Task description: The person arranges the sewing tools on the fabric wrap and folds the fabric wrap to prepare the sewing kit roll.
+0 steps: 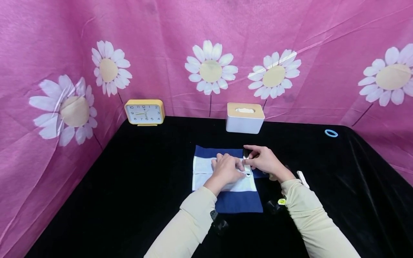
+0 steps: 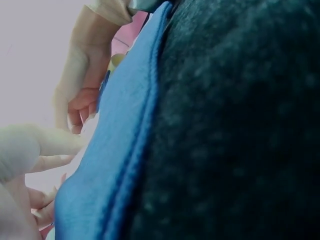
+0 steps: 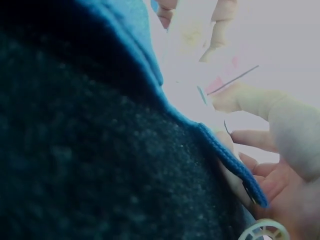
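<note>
A navy cloth (image 1: 238, 202) with a pale panel (image 1: 201, 182) across its middle lies spread on the black table. My left hand (image 1: 226, 168) rests on the panel, its fingers spread and its thumb close to the panel's right side. Between thumb and fingers, my right hand (image 1: 264, 159) pinches a slim black-and-white item (image 1: 246, 153) standing along that right side; its exact kind I cannot tell. A small dark hole shows at its lower end. In the left wrist view the cloth's blue edge (image 2: 125, 130) runs beside the left hand; the right wrist view is washed out around the fingers.
At the back stand a yellow alarm clock (image 1: 144, 112) and a white tissue box (image 1: 245, 120) with a wooden top. A light-blue ring (image 1: 331, 133) lies at the far right. By the right wrist is a white object (image 1: 303, 179).
</note>
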Motion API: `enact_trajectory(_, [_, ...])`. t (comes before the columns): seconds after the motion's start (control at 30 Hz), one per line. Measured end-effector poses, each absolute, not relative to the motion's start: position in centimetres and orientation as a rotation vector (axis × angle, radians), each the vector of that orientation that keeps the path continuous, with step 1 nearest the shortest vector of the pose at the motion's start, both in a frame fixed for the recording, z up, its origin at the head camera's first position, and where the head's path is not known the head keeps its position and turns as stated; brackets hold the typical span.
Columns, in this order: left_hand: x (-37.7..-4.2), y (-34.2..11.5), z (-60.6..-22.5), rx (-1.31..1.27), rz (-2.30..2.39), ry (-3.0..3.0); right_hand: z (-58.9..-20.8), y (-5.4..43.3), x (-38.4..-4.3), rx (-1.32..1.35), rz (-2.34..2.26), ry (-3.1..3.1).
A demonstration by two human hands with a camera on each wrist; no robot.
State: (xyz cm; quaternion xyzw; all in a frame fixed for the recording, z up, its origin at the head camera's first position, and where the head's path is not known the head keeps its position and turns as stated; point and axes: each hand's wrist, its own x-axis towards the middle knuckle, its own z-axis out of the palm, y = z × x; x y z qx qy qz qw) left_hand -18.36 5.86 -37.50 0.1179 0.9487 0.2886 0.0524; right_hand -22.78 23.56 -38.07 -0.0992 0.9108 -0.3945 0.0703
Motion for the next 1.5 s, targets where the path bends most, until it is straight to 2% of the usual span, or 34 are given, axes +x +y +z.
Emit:
enact_trajectory(0.77, [-19.9,2.1,-36.4,0.763,0.726,2.812,-38.1,24.4,-22.8,-0.344,-1.143,2.702])
enact_trajectory(1.1, [-19.7,-0.5,-34.2,0.636,0.714,2.774,-37.8,24.9,-23.0,-0.400,-1.159,2.673])
enact_trajectory(1.5, [-20.1,-5.7,-35.6,0.562,0.752,2.802,-37.9,24.9,-23.1,-0.434,-1.183,2.625])
